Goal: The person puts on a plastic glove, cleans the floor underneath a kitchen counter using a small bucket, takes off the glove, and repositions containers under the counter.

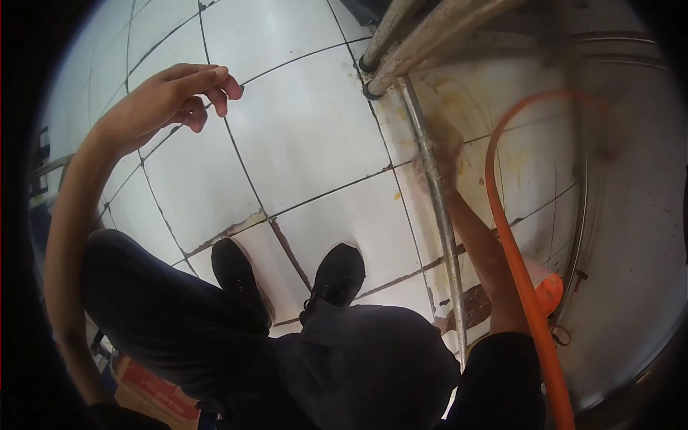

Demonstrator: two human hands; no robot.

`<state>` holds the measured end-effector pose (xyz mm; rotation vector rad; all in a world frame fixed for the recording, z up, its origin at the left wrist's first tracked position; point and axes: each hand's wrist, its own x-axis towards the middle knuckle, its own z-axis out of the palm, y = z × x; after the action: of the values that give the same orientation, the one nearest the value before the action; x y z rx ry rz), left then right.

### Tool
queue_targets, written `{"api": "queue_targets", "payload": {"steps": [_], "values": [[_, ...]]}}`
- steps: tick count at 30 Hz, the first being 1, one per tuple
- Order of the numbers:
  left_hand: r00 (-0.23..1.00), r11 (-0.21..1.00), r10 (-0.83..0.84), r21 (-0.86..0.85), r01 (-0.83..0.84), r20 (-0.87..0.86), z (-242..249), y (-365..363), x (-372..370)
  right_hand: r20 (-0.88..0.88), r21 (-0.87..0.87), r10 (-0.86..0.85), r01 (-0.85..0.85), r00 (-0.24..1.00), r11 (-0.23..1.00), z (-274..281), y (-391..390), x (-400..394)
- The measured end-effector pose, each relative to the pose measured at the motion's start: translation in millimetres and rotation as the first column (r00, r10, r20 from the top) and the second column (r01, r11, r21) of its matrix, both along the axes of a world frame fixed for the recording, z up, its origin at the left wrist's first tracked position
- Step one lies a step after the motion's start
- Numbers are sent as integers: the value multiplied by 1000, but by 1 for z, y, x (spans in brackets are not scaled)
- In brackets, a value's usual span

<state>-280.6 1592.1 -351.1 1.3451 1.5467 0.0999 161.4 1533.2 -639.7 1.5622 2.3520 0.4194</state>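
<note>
My left hand [183, 100] hangs over the white tiles on the left, its fingers loosely bent and apart, holding nothing. On the right, my right arm reaches past a thin metal bar [448, 247] toward the stained tiles. Motion blurs my right hand [443, 159], and the bar partly covers it, so I cannot make out its fingers or anything in them. Yellowish-brown stains [464, 100] mark the floor around that hand. An orange hose [505, 229] curves close by on its right and passes in front of my right sleeve.
Thick, worn metal legs [387, 61] stand at the top right. My black shoes [337, 276] rest on white floor tiles [301, 115] with dark, chipped joints. A bright orange object [549, 294] sits at the right, and a red-and-brown box [154, 390] at the lower left.
</note>
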Motion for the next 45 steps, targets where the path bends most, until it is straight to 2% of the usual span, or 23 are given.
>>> {"api": "queue_targets", "payload": {"steps": [2,4,5,6,7,9,13,16,18,19,22,23,24,25,26,32,35,36,37,40,45], "values": [[1000,1000,-10,-11,10,27,-1,4,2,238,71,-70,55,969,996,2,-6,27],[999,1000,-22,-3,22,43,-2,5,7,574,163,-119,30,810,986,-6,-14,63],[999,1000,-25,10,25,42,-3,3,8,864,196,-127,-92,486,976,-11,-18,84],[999,999,-28,26,27,41,-3,2,9,989,149,-146,-242,28,959,-16,-21,104],[998,998,-57,9,56,28,-2,2,10,943,48,-146,-310,-300,950,-17,-24,116],[994,994,-108,-22,108,-5,1,5,9,915,160,-296,-424,-275,891,-8,-24,111],[995,995,-98,25,97,16,-8,5,5,832,466,-552,-621,63,631,-10,-3,16],[996,996,-85,19,85,-1,-11,7,1,737,669,-576,-506,354,544,-36,18,-70],[993,993,-112,23,112,-24,-12,5,0,665,742,-546,-369,511,559,-53,41,-97],[994,995,-103,15,103,-27,-11,4,-3,639,761,-557,-332,530,557,-57,56,-94],[996,996,-89,-23,89,-18,-13,2,-2,829,558,-491,-461,269,690,-72,104,-46],[997,996,-80,-32,79,-24,-13,2,-2,800,559,-397,-319,451,765,-65,106,-42],[997,997,-69,-39,68,-33,-13,2,-2,708,534,-326,-172,627,828,-58,108,-38],[997,997,-65,-40,64,-30,-14,3,-2,302,399,-250,116,920,910,-19,114,-45],[998,997,-63,-44,62,-25,-15,4,-1,-203,119,-259,287,944,951,0,115,-46],[997,995,-66,-67,68,29,-17,7,7,-138,331,-339,366,931,870,-17,110,-11],[996,994,-81,-75,83,22,-18,5,9,-128,131,-444,459,887,879,-32,99,20],[996,993,-90,-78,91,17,-19,5,8,136,190,-435,407,890,893,-41,98,38],[996,993,-85,-81,86,19,-19,4,8,392,231,-409,342,824,911,-51,100,60],[996,993,-82,-83,84,27,-18,3,7,599,264,-431,342,675,902,-49,89,84],[993,991,-112,-73,115,39,-13,-2,9,690,294,-424,307,587,905,-35,34,102]]}}
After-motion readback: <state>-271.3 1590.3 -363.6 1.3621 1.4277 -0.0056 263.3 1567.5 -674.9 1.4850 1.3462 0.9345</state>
